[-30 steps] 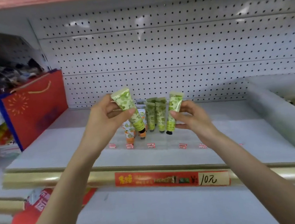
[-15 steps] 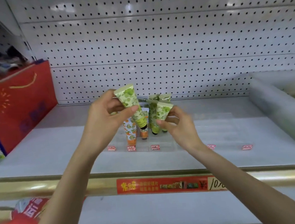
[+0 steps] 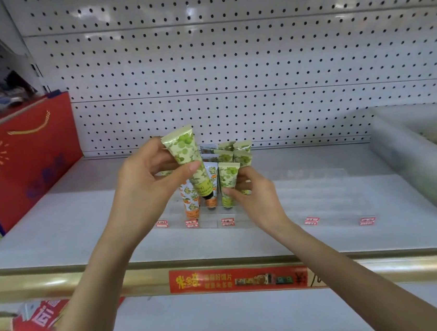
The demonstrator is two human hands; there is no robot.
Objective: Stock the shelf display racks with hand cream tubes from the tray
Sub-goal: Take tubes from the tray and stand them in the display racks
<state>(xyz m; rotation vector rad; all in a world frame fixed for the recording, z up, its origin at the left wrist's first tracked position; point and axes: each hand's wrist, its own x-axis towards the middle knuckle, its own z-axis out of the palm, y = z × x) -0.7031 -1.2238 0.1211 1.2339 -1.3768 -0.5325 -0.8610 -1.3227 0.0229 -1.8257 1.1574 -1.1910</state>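
Observation:
My left hand (image 3: 144, 190) grips a green-patterned hand cream tube (image 3: 188, 158), cap down, above the clear display rack (image 3: 316, 195) on the white shelf. My right hand (image 3: 256, 199) pinches a second green tube (image 3: 228, 180) that stands cap down at the front of a rack lane. Behind it stand several more green tubes (image 3: 242, 153). Two orange-patterned tubes (image 3: 190, 201) stand in the lane to the left, partly hidden by the held tube.
A red gift bag (image 3: 20, 160) stands at the shelf's left end. A translucent plastic tray (image 3: 418, 159) sits at the right. Small red price tags (image 3: 311, 220) line the rack's front. A gold shelf rail with a red label (image 3: 238, 278) runs below. Pegboard backs the shelf.
My right hand has carried its green tube down and to the left into the front of the green lane. My left hand still holds its tube above the rack. The camera moved closer.

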